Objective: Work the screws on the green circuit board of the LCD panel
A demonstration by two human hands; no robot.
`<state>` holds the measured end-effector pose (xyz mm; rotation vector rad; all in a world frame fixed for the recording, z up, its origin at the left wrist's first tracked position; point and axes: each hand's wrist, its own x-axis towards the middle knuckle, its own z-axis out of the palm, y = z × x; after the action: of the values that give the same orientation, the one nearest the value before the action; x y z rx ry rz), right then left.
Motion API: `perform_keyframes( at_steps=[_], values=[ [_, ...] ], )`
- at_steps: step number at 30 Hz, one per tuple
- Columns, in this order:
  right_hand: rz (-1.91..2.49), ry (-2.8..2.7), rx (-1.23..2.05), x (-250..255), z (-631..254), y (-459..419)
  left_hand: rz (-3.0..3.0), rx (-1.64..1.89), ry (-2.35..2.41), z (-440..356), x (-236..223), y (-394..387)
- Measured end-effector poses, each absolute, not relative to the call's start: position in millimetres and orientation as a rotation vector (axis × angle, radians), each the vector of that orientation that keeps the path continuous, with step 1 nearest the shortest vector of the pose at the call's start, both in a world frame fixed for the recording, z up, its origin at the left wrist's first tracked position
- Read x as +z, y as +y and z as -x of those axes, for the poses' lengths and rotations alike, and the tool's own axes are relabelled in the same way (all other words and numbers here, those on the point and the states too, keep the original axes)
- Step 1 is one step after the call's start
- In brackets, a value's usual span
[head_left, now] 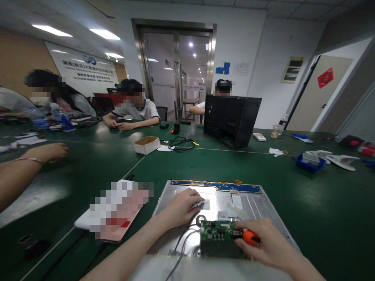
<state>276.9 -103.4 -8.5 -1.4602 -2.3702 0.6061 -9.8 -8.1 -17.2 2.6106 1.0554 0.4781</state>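
Note:
A flat metal display panel (254,218) lies in front of me, with a narrow blue circuit board (202,185) along its far edge. Over the panel's middle, my left hand (184,206) has its fingers curled together around something small and dark that I cannot make out. My right hand (269,240) grips a screwdriver with an orange and black handle (251,237) at the right end of a green circuit board (215,231). Thin black wires (183,244) run across the panel by the green board's left side. The screwdriver's tip is not clear.
A pink-and-white phone-like slab (131,216) lies left of the panel. Farther off are a small cardboard box (147,145), a coiled black cable (183,144), a black monitor-like casing (231,121) and a blue tray (310,162). Another person's arm (38,160) reaches in from the left; others sit beyond.

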Motion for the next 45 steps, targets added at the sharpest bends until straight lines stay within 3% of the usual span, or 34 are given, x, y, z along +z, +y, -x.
perform_keyframes(
  at_steps=[6,19,29,45],
  values=[
    [1.521,-2.205,0.547,-3.9,-274.3,-81.3,-2.583,0.511,1.059,10.8,-18.1,-6.3],
    [1.667,-1.856,0.783,10.3,-261.8,-49.9,-2.544,0.666,0.951,12.1,-26.5,-1.5],
    [1.318,-2.164,0.727,12.5,-274.4,-92.7,-2.629,0.53,1.024,12.8,-19.7,-4.4],
    [1.52,-2.415,0.354,-43.6,-264.6,-134.5,-2.651,0.49,1.019,11.6,-16.4,-5.6]
  ],
)
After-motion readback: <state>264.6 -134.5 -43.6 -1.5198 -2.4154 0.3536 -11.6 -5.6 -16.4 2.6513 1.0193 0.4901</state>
